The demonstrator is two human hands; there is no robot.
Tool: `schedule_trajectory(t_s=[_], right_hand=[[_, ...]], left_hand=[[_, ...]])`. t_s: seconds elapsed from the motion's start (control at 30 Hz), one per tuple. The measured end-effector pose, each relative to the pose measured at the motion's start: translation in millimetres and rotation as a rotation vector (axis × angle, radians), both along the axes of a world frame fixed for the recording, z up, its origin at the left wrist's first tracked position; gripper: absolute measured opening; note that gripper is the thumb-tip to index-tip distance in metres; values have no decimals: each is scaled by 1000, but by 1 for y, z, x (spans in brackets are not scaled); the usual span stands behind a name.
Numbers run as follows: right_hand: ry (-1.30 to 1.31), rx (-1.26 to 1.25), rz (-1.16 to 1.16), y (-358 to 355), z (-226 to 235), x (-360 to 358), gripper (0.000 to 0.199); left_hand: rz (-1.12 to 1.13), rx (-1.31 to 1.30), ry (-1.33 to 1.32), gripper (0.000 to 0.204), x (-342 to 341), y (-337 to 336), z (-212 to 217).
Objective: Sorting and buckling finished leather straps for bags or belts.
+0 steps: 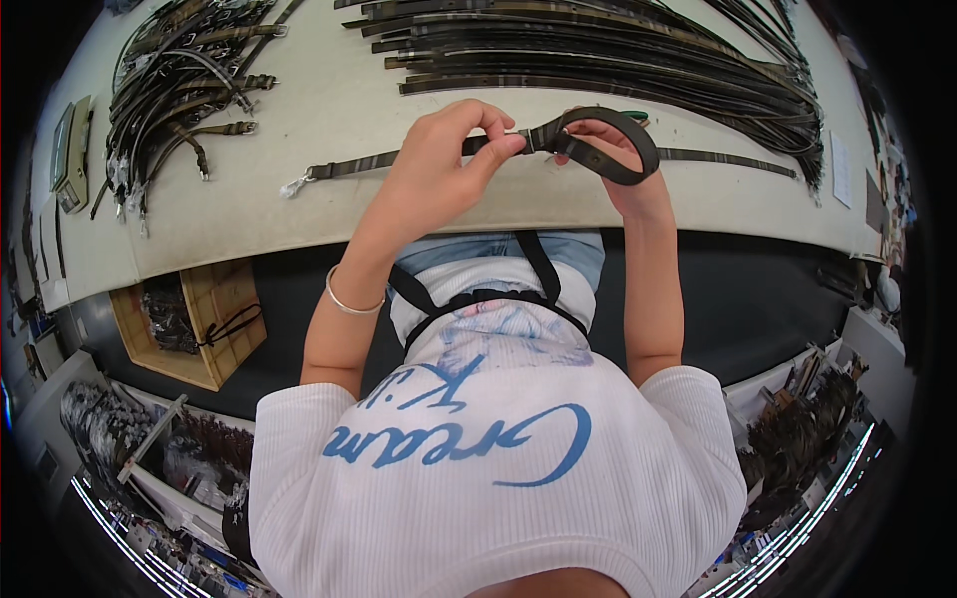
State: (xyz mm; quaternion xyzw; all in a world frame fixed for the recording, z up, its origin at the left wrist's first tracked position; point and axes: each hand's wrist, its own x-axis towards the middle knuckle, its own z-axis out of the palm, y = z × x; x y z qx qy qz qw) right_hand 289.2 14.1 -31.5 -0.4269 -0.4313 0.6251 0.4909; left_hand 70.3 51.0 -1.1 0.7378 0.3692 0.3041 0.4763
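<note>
A dark belt (349, 167) lies across the table in front of me, its left end carrying a buckle (296, 185) in clear wrap. Its middle is bent up into a round loop (646, 149). Thumb and index finger of my left hand (439, 169) pinch the strap beside a small metal piece left of the loop. My right hand (638, 189) is behind the loop, fingers closed on the strap, partly hidden by it. A small green object (635, 116) shows by the right fingers; its kind is unclear. The belt's flat right part (728, 159) stretches rightward.
Many dark straps (598, 55) lie side by side at the far middle and right. A pile of buckled belts (189, 80) covers the far left, near a greenish box-shaped device (72, 154). Below the table edge at left stands a wooden crate (234, 299) holding dark items.
</note>
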Motion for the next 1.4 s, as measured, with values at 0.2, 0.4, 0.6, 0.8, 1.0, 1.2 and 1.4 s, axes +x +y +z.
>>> schedule_trajectory(t_s=[0.2,0.4,0.6,0.8,1.0,1.2,1.4], right_hand=[[71,42,5,0,8,8,14],[14,5,-23,-6,17,30,15],[3,-37,-194,-15,17,72,15],[-270,-84,-24,-12,6,81,15],[-979,338,-300,-2,10,29,29],[-1089,211,-348,1,-10,81,21],[-1297,348,52,-37,-24,53,25]], left_hand=[[-134,-226,100,15,-24,10,0],[-377,-315,42,21,-73,19,-6],[-350,-490,-20,20,-115,21,-14],[-150,-645,-47,21,-121,14,-22],[-38,-523,9,17,-106,4,-34],[70,-392,238,19,-109,-2,-45],[200,-519,35,17,-111,-5,-35]])
